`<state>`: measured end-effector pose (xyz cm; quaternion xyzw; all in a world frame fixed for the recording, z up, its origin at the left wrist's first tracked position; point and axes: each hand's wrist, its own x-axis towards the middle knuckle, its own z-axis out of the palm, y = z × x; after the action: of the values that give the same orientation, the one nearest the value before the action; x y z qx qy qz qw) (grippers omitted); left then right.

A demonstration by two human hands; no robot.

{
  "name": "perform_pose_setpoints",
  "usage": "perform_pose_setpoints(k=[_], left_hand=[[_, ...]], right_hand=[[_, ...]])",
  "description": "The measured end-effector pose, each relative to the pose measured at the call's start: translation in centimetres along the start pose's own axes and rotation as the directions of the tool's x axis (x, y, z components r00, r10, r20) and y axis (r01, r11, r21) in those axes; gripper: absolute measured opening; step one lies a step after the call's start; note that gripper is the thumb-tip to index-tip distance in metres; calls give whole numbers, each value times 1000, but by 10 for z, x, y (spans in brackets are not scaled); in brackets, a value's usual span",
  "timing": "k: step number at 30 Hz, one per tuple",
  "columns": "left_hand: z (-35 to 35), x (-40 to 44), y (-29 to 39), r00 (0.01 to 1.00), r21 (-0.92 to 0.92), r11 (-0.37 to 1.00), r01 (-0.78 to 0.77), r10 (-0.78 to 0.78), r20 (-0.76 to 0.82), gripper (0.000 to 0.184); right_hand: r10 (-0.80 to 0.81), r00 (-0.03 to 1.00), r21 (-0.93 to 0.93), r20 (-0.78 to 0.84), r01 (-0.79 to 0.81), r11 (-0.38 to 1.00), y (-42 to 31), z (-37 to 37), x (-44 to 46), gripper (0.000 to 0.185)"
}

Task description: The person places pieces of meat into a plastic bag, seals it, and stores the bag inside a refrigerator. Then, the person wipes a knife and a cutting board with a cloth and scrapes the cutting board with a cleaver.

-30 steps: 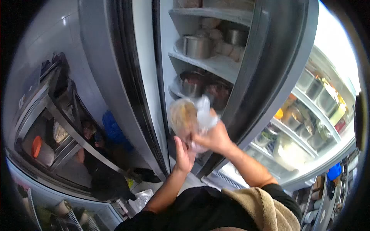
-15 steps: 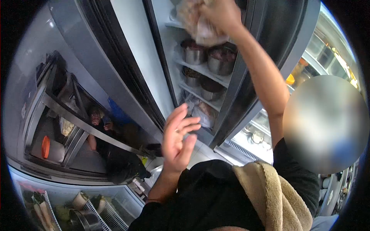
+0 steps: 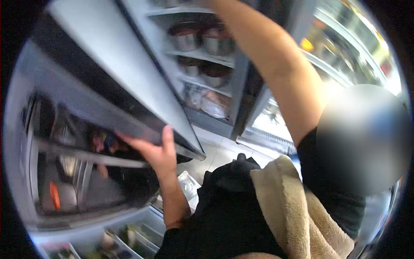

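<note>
If reading left to right around the tall fridge door with dark edging and flat pale panel (image 3: 114,56): well left of it, an orange-lidded, whitish plastic tub (image 3: 65,196). At the door's lower edge, the bare left hand (image 3: 161,157), fingers spread, clenching nothing, probably touching. Right of the door, round steel pots (image 3: 186,42) on white shelves (image 3: 202,58). Further right, a raised bare right arm (image 3: 276,60); right hand out of frame, so can't tell if grasping anything. Progress-wise: door swung open, pots apparently shelved already; hard to judge anything left.
</note>
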<state>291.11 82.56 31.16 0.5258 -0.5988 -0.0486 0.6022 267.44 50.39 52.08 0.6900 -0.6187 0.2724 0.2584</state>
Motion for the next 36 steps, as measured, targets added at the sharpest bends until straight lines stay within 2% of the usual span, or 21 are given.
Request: perform_pose_setpoints(k=[4,5,6,7,9,10,11,12,13,15,16,18,20,22,25,26,27,30,33,35,36], left_hand=[[25,-4,0,996,-212,973,-93,95,-1,99],[33,-5,5,995,-272,957,-98,98,-16,93],[37,-7,8,992,-281,952,-119,124,2,92],[43,-6,13,989,-280,950,-141,150,10,91],[63,-7,27,988,-412,904,-112,145,50,88],[75,-7,30,987,-459,882,-109,150,54,87],[85,-7,33,986,-503,858,-104,155,59,87],[97,-8,34,988,-561,824,-81,142,67,82],[108,-10,29,988,-561,826,-55,128,92,78],[131,-5,29,985,-564,826,-10,105,137,72],[144,-4,36,986,-584,812,7,92,139,67],[163,-4,59,985,-519,847,112,-27,168,68],[187,4,62,979,-558,822,114,2,203,72],[210,12,69,972,-371,903,218,-165,170,75],[247,19,69,963,-386,888,252,-191,188,75],[259,15,76,982,-277,944,181,-161,94,71],[269,7,84,993,-155,981,120,-122,-2,68],[290,-3,74,970,-288,927,240,-240,38,64],[331,-54,102,910,-345,871,350,-403,-94,62],[358,-99,135,864,-198,870,451,-481,-147,68],[368,-118,148,929,-72,938,340,-346,-129,71]], right_hand=[[-49,999,-68,-20,48,997,-1,8,-68,26],[-38,960,-109,-279,7,994,-7,19,-96,28],[-166,962,9,-219,172,985,-9,5,-146,31],[-179,923,71,-340,216,974,-8,4,-199,37],[-63,996,434,63,29,901,7,12,-298,40],[-3,965,449,261,-119,886,20,33,-353,40],[-16,861,456,508,-253,853,45,36,-411,44],[97,600,267,794,-488,831,69,66,-476,49],[81,205,69,975,-630,774,98,62,-526,52],[402,181,-196,898,-653,732,146,91,-714,43],[503,-25,-390,864,-664,637,174,82,-798,37],[641,-234,-594,731,-679,431,190,-16,-893,33],[535,-401,-653,744,-605,455,201,-85,-991,37],[582,-508,-702,635,-693,161,198,-135,-1088,34],[454,-721,-669,524,-678,-305,185,-170,-1246,33],[437,-769,-629,466,-635,-448,182,-194,-1218,33],[412,-814,-576,410,-581,-576,183,-218,-1197,34],[402,-789,-328,464,-575,-749,185,-236,-1222,37],[409,-753,-308,516,-609,-731,211,-246,-1246,44],[400,-738,-338,544,-629,-700,244,-253,-1242,43],[396,-729,-352,559,-640,-683,262,-252,-1241,43]])
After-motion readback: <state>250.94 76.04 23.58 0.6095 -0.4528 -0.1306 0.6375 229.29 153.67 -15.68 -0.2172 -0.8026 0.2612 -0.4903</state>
